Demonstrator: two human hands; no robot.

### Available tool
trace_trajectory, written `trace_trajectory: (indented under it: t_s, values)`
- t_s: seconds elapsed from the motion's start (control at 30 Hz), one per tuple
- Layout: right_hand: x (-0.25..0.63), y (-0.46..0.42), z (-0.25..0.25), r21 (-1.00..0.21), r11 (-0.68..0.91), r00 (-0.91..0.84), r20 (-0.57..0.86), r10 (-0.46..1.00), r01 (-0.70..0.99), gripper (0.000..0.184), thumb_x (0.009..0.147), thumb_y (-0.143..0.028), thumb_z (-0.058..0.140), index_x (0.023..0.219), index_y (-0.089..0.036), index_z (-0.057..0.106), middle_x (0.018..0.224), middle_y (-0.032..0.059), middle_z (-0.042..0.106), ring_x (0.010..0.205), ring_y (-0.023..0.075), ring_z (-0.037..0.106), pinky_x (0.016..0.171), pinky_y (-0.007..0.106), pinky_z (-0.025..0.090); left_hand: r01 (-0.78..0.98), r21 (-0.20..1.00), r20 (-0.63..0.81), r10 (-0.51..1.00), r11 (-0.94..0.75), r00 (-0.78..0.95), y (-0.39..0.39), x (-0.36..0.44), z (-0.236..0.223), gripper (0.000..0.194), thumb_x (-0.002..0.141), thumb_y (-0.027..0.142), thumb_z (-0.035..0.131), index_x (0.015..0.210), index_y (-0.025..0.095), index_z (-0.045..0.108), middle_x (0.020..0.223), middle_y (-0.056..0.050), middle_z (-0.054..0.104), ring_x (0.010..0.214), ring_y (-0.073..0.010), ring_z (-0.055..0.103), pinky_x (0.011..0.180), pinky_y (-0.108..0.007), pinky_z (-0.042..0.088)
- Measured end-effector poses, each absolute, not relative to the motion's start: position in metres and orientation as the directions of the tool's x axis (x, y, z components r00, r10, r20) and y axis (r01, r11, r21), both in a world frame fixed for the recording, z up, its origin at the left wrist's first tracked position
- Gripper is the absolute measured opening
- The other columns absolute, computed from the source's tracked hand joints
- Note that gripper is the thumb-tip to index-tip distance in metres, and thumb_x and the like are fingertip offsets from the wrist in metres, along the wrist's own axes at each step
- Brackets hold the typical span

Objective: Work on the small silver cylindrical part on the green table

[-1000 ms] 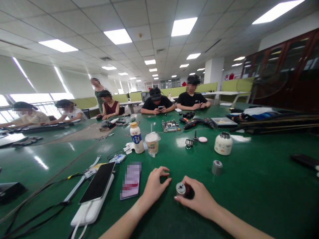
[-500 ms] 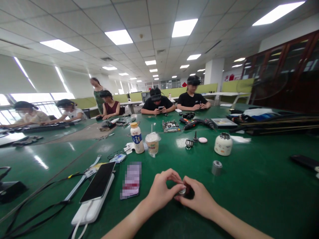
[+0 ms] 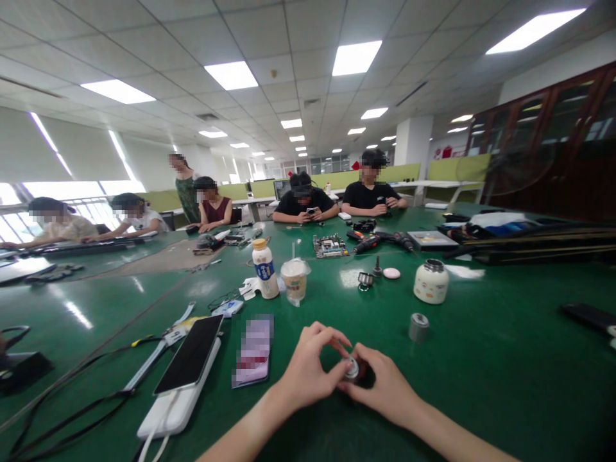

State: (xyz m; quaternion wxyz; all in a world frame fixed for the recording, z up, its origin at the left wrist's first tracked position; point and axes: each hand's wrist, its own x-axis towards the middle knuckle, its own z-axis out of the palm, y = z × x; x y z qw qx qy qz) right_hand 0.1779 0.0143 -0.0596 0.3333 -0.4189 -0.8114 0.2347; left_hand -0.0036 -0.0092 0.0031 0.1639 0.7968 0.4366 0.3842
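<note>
The bench [image 3: 481, 385] is coloured deep green. On it, the bottle [image 3: 265, 276] is coloured white, banded in blue with white lettering and topped by a tan-orange cap [image 3: 259, 244]. Right of the bottle, a pale beige cup [image 3: 294, 285] is marked in green; farther right, a cream jar [image 3: 430, 285] is patterned with small orange and dark motifs. Nearer than the bottle and to its right, silver-grey is shared by a metal cylinder [image 3: 353, 368] and, farther right, a second cylinder [image 3: 418, 328]. Nearer and to the bottle's left, a black screen [image 3: 192, 353] is set off by a white power bank [image 3: 187, 399]; directly nearer, a lilac phone [image 3: 253, 350] is patched with crimson.
</note>
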Motion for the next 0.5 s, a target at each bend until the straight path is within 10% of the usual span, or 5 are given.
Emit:
trace_trajectory:
  t_s: [0.5]
  values:
    - [0.1788,0.0142,-0.0569,-0.661,0.532,-0.432,0.329,0.84,0.53,0.029,0.075,-0.038,0.072,0.076,-0.023,0.048,0.076,-0.0026,0.061,0.073,0.0193,0.057,0.066,0.028,0.039,0.508,0.714,0.396,0.877,-0.481,0.274,-0.0053,-0.0017,-0.0021,0.03,0.072,0.018,0.077,0.097,0.025,0.061,0.081,0.003,0.079,0.085,-0.0227,0.072,0.085,-0.033,0.045]
